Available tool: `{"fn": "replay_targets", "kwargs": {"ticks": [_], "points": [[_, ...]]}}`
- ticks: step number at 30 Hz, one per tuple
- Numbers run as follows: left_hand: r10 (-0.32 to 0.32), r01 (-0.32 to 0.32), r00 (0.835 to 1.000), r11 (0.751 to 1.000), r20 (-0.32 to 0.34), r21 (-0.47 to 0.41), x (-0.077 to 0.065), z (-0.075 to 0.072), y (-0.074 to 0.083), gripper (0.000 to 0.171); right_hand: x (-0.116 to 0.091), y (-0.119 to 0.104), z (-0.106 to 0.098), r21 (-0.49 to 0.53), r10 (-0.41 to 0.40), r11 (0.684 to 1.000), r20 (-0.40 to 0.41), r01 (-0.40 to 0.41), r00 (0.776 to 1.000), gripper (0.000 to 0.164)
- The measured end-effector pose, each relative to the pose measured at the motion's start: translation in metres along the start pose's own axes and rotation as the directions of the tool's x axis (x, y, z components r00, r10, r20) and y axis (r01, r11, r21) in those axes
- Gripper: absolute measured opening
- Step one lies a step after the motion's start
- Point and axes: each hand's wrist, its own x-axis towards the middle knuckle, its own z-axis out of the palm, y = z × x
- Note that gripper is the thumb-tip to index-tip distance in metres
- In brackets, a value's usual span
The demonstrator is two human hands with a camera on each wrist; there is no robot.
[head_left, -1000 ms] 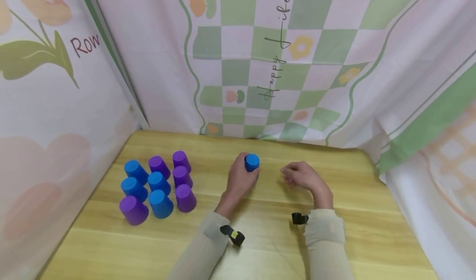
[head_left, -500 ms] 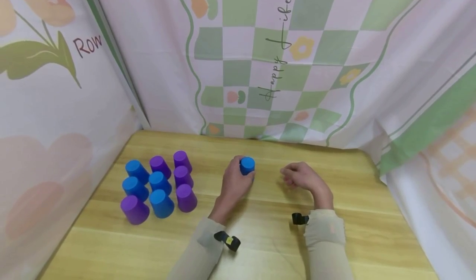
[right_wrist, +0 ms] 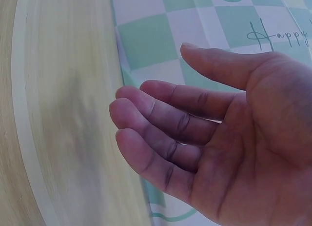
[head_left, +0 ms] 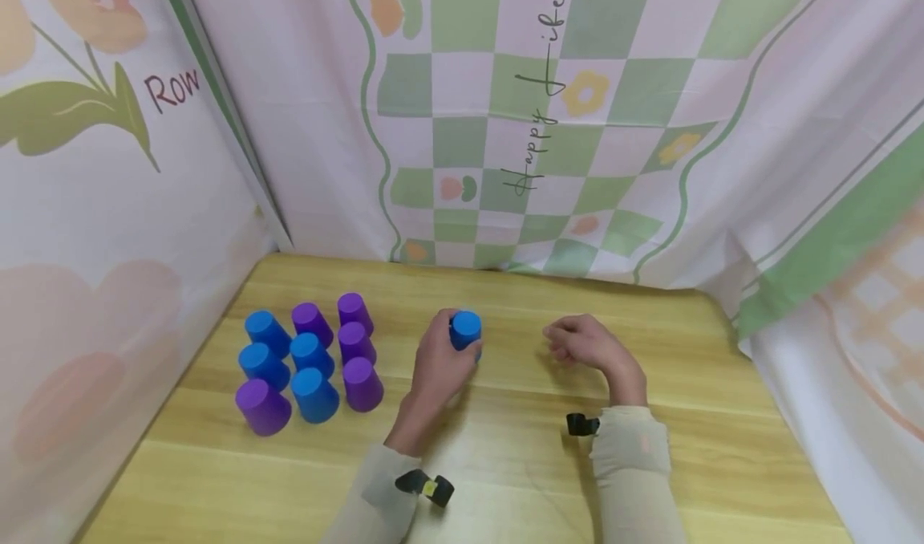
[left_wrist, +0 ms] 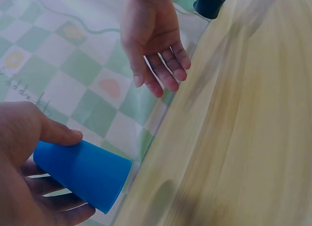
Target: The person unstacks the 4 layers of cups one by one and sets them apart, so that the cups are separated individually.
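Note:
My left hand [head_left: 442, 363] grips a blue cup [head_left: 466, 330], thumb on one side and fingers curled round the other. The cup is upside down, its closed end facing up. In the left wrist view the same blue cup [left_wrist: 85, 174] appears raised off the table, its wide rim apart from a shadow on the wood. To the right, my right hand [head_left: 588, 342] hovers over the table and holds nothing. Its fingers [right_wrist: 146, 106] are loosely bent in the right wrist view, with the palm showing.
On the left, upside-down cups stand in close rows: several blue, such as the front blue cup [head_left: 314, 395], and several purple, such as the front-left purple cup [head_left: 263, 408]. The wooden table [head_left: 534, 480] ends at a checked curtain [head_left: 527, 135] behind.
My left hand has carried the blue cup leftward and slightly nearer to me, towards the rows of cups. The right hand stays in the same place.

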Motion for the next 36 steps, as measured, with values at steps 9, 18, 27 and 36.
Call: {"fn": "replay_targets", "kwargs": {"ticks": [9,18,27,36], "points": [[-0.012,0.012,1.0,1.0,-0.028,-0.003,-0.012,-0.015,0.0,0.053,0.001,-0.002,0.003,-0.001,0.001,1.0,0.014,-0.001,1.0,0.049],[-0.037,0.037,0.999,0.999,-0.007,0.006,-0.029,-0.032,-0.002,0.053,0.003,-0.004,0.006,-0.026,-0.002,1.0,0.02,0.003,1.0,0.049],[-0.101,0.1,0.994,0.995,0.039,0.021,-0.055,-0.058,-0.01,0.052,0.004,-0.007,0.008,-0.013,-0.002,1.0,0.025,0.002,1.0,0.05],[-0.148,0.145,0.987,0.988,0.054,0.055,-0.071,-0.079,-0.018,0.05,0.006,-0.007,0.008,-0.027,0.002,1.0,0.024,-0.001,1.0,0.047]]}}
